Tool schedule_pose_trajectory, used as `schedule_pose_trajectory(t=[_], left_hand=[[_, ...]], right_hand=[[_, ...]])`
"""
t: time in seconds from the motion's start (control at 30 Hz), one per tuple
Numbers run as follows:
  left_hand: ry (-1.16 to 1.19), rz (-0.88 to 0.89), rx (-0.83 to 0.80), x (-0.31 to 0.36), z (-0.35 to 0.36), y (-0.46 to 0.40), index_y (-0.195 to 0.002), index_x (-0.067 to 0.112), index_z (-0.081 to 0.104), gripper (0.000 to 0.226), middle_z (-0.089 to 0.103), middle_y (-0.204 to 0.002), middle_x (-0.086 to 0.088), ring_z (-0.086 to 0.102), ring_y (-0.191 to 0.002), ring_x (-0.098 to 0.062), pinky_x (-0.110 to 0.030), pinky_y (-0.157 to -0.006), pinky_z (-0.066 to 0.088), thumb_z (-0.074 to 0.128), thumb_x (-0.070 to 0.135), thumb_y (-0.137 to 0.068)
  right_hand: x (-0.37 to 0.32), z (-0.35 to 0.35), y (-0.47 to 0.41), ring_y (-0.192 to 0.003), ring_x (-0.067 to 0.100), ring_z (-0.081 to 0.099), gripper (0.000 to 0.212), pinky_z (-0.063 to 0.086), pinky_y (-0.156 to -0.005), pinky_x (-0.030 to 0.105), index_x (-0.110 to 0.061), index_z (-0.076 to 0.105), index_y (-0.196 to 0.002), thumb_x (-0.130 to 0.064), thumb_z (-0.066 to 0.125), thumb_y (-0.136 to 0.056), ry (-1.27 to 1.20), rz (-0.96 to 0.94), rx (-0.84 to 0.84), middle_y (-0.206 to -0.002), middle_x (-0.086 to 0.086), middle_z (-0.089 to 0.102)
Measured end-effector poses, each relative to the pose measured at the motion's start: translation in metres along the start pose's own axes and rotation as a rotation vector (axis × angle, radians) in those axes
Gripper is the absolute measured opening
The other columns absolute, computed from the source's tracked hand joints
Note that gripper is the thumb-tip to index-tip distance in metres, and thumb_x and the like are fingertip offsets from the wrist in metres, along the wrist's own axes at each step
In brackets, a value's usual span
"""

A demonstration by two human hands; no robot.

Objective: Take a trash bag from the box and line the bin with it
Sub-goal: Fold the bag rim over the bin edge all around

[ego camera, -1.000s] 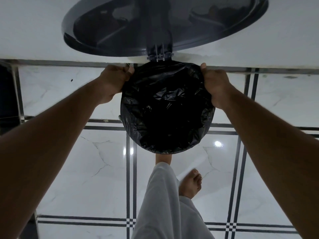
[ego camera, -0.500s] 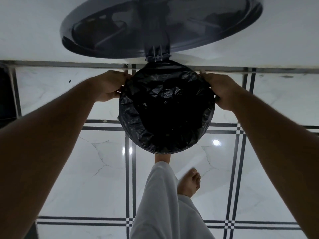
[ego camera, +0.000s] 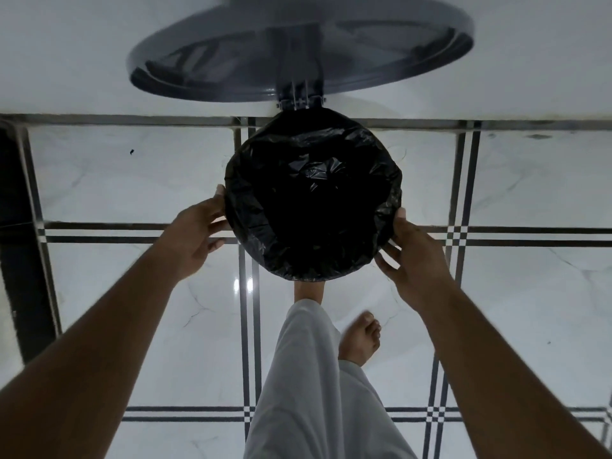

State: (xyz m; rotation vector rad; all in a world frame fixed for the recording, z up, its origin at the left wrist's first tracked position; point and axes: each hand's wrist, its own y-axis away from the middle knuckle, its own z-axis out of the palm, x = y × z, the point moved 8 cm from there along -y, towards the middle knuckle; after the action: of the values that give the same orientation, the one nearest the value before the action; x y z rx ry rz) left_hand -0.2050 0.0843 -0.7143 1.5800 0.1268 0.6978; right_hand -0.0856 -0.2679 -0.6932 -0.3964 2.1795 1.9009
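Note:
A round pedal bin stands on the floor below me, and a black trash bag (ego camera: 313,200) covers its mouth, folded over the rim all round. The grey lid (ego camera: 298,58) is swung up against the white wall behind. My left hand (ego camera: 195,236) touches the bag at the rim's left side, fingers spread and fairly straight. My right hand (ego camera: 414,256) touches the rim's lower right side the same way, with its fingers spread. The bin's body is hidden under the bag. No box is in view.
The floor (ego camera: 116,180) is glossy white marble tile with dark stripe borders. My leg in a light trouser (ego camera: 308,376) reaches to the bin's foot, with one bare foot (ego camera: 361,339) beside it. A dark upright edge (ego camera: 20,226) stands at far left.
Both hands have slid from the rim's far corners down along its sides toward me and have opened from a grip on the bag's edge. The lid looks blurred now.

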Motion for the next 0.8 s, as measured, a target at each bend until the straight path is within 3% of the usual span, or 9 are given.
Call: schedule_pose_trajectory(t=[0.07,0.17,0.37,0.47,0.53,0.6,0.67,0.8], left_hand=[[0.025,0.001,-0.02,0.005,0.002,-0.001,-0.094,0.031,0.078,0.032,0.071,-0.099,0.008,0.063,-0.097,-0.018,-0.045,-0.104,0.046,0.059,0.051,-0.109],[-0.01,-0.029,-0.017,0.009,0.0,-0.009,-0.084,0.026,0.076,0.032,0.065,-0.082,0.008,0.059,-0.081,-0.015,-0.041,-0.098,0.044,0.057,0.021,-0.109],[-0.228,-0.027,0.046,0.016,-0.003,-0.021,-0.099,0.014,0.073,0.019,0.068,-0.094,0.0,0.064,-0.092,-0.019,-0.042,-0.104,0.05,0.057,0.006,-0.106],[-0.245,-0.041,0.029,0.017,-0.001,-0.016,-0.098,0.013,0.074,0.019,0.072,-0.081,0.005,0.068,-0.079,-0.016,-0.046,-0.11,0.051,0.057,0.009,-0.106],[-0.184,-0.05,0.032,0.017,-0.006,-0.014,-0.108,0.018,0.076,0.018,0.077,-0.09,0.01,0.071,-0.087,-0.015,-0.047,-0.115,0.049,0.059,0.022,-0.109],[-0.094,-0.04,0.013,0.016,-0.008,-0.01,-0.11,0.028,0.077,0.021,0.076,-0.101,0.012,0.068,-0.097,-0.013,-0.043,-0.109,0.048,0.057,0.034,-0.11],[-0.051,-0.033,-0.03,0.011,-0.004,-0.008,-0.107,0.028,0.078,0.023,0.073,-0.095,0.009,0.065,-0.094,-0.016,-0.044,-0.108,0.048,0.055,0.027,-0.109],[-0.062,-0.07,-0.028,0.002,-0.002,-0.015,-0.109,0.014,0.076,0.025,0.068,-0.092,-0.006,0.063,-0.096,-0.027,-0.058,-0.119,0.048,0.052,0.011,-0.104]], right_hand=[[0.004,-0.001,-0.002,-0.117,0.014,0.079,0.045,0.061,-0.104,0.039,-0.016,0.075,-0.134,-0.05,0.073,-0.105,-0.047,0.022,0.007,-0.122,-0.004,0.084],[0.005,0.004,-0.012,-0.117,0.012,0.077,0.04,0.058,-0.108,0.037,-0.016,0.075,-0.129,-0.048,0.073,-0.106,-0.096,0.098,-0.034,-0.111,-0.007,0.084],[0.0,0.006,-0.024,-0.099,0.013,0.072,0.02,0.056,-0.097,0.034,-0.018,0.076,-0.122,-0.033,0.073,-0.108,-0.044,0.181,-0.042,-0.09,-0.007,0.079],[-0.001,0.002,-0.023,-0.1,0.014,0.074,0.015,0.058,-0.099,0.033,-0.021,0.077,-0.121,-0.026,0.068,-0.11,-0.029,0.156,-0.026,-0.092,-0.008,0.081],[-0.004,0.001,-0.019,-0.1,0.014,0.076,0.02,0.058,-0.097,0.034,-0.024,0.077,-0.125,-0.031,0.064,-0.111,-0.039,0.121,-0.017,-0.1,-0.007,0.082],[-0.006,0.002,-0.016,-0.103,0.015,0.077,0.024,0.058,-0.097,0.034,-0.025,0.079,-0.127,-0.037,0.066,-0.11,-0.032,0.087,0.001,-0.109,-0.006,0.084],[-0.006,0.005,-0.016,-0.101,0.015,0.077,0.024,0.058,-0.096,0.034,-0.023,0.08,-0.125,-0.036,0.069,-0.107,-0.024,0.079,-0.002,-0.11,-0.005,0.083],[-0.003,0.009,-0.023,-0.072,0.013,0.059,0.012,0.05,-0.081,0.03,-0.02,0.07,-0.094,-0.021,0.062,-0.104,-0.021,0.137,-0.048,-0.079,-0.003,0.063]])
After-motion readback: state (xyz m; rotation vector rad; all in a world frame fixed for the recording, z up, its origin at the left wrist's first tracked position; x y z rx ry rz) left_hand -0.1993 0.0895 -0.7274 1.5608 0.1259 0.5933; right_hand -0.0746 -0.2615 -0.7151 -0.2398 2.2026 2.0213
